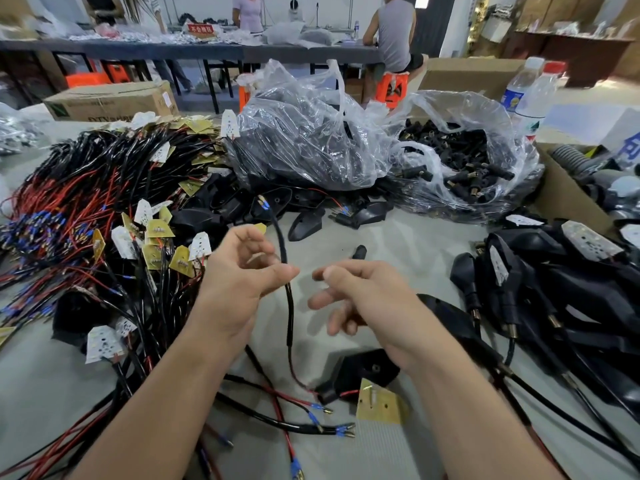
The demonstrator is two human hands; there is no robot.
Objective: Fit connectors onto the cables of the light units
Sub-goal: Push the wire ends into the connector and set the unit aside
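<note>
My left hand [242, 271] pinches a black sleeved cable [290, 313] between thumb and fingers at table centre. The cable rises to a free end with blue crimp terminals [264, 202] and runs down to a black light housing [360, 370] with a gold circuit board [379, 403] near the front edge. My right hand [360, 296] hovers just right of the cable, fingers loosely curled, holding nothing. A single black connector [359, 251] lies on the table behind my right hand.
A heap of wired boards with red and black leads [104, 216] fills the left. Two clear bags, one of black housings [304, 140] and one of black connectors [464, 171], stand behind. Assembled light units [554, 289] pile up right, beside a cardboard box [568, 202] and water bottles [533, 95].
</note>
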